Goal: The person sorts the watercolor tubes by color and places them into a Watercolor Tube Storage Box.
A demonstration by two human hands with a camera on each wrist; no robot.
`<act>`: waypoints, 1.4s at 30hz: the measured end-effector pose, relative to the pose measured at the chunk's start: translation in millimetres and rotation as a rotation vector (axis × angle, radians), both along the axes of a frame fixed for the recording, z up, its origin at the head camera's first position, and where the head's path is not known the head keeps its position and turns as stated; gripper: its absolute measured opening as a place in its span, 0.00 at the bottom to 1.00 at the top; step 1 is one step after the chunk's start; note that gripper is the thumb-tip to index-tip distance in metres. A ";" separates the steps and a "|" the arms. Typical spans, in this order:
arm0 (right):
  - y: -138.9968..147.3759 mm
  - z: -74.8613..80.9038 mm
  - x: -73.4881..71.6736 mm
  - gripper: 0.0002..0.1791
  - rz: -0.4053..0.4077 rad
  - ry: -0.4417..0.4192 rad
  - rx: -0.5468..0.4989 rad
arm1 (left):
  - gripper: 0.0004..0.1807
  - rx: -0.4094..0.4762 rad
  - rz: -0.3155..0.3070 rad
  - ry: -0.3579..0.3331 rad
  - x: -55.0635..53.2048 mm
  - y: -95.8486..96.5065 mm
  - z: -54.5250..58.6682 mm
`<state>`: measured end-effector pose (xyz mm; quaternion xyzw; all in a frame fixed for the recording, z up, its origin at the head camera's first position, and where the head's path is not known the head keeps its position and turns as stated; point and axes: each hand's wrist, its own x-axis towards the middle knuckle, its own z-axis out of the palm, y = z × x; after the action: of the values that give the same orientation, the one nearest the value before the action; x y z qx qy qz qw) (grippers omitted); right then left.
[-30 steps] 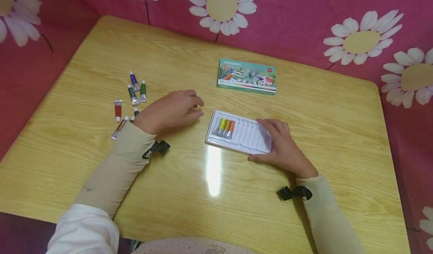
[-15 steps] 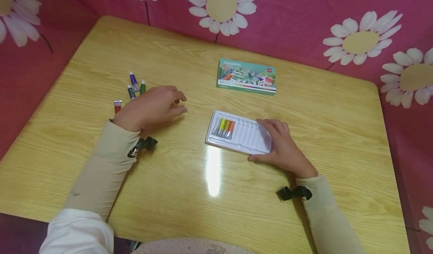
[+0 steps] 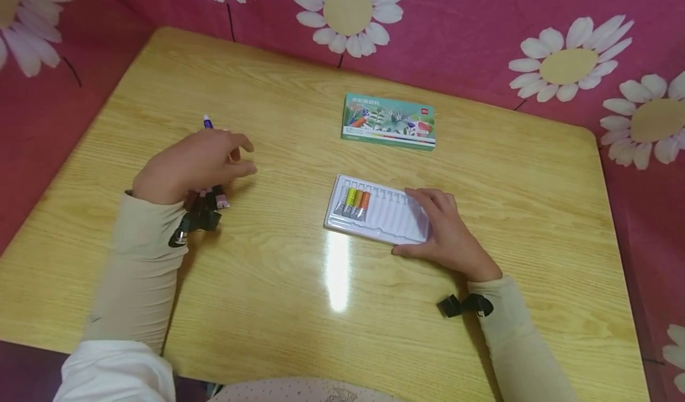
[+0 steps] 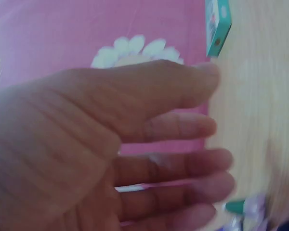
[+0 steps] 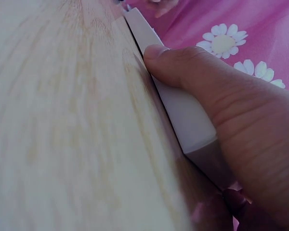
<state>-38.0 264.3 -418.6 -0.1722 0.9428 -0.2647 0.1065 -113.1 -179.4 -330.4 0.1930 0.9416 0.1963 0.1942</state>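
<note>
My left hand (image 3: 192, 161) hovers over the loose paint tubes at the table's left, palm bare and fingers loosely apart in the left wrist view. A purple-blue paint tube (image 3: 207, 122) pokes out beyond its knuckles, and the crimped end of another tube (image 3: 220, 200) shows below it; the other loose tubes are mostly hidden. A green tube (image 4: 236, 207) appears blurred below the fingertips in the left wrist view. With thumb and fingers across its right end, my right hand (image 3: 449, 235) grips a white plastic tray (image 3: 393, 214). Several tubes, including a yellow one (image 3: 350, 200), lie in its left slots.
A teal paint box (image 3: 387, 121) lies behind the tray. The wooden table (image 3: 278, 307) ends at a pink cloth (image 3: 455, 33) printed with daisies, at the back and sides.
My left hand has moved left, away from the tray, and now covers most of the loose tubes. The right hand and tray have stayed put.
</note>
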 end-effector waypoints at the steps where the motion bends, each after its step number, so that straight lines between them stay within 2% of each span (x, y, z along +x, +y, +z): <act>1: -0.1 0.2 0.0 0.65 0.002 0.005 -0.002 | 0.27 -0.005 0.013 -0.023 0.7 -5.2 0.1; 7: -0.4 0.9 0.5 0.65 0.000 0.014 -0.013 | 0.31 -0.029 0.096 -0.178 5.1 -29.6 0.1; 15: -1.0 0.9 0.0 0.64 0.003 0.015 -0.007 | 0.31 -0.010 0.148 -0.222 6.3 -45.0 -0.3; 21: -1.2 0.9 0.0 0.64 0.002 0.017 -0.003 | 0.28 -0.014 0.180 -0.212 3.8 -58.7 -2.9; 28: -0.6 0.2 -0.2 0.64 0.004 0.020 -0.007 | 0.32 -0.050 0.153 -0.095 -2.0 -76.7 -5.5; 30: -0.4 0.1 -0.1 0.64 0.001 0.011 -0.006 | 0.33 -0.063 0.144 -0.085 -3.8 -80.9 -7.3; 38: -0.3 -0.1 0.2 0.65 0.001 0.008 -0.003 | 0.33 -0.072 0.175 -0.176 -5.3 -91.4 -16.1; 42: -0.9 0.6 -0.2 0.65 0.005 0.016 -0.006 | 0.33 -0.070 0.183 -0.201 -5.1 -93.4 -19.0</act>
<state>-38.2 263.4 -418.0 -0.1770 0.9425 -0.2657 0.0989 -118.3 -272.7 -349.4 0.0786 0.9374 0.1984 0.2751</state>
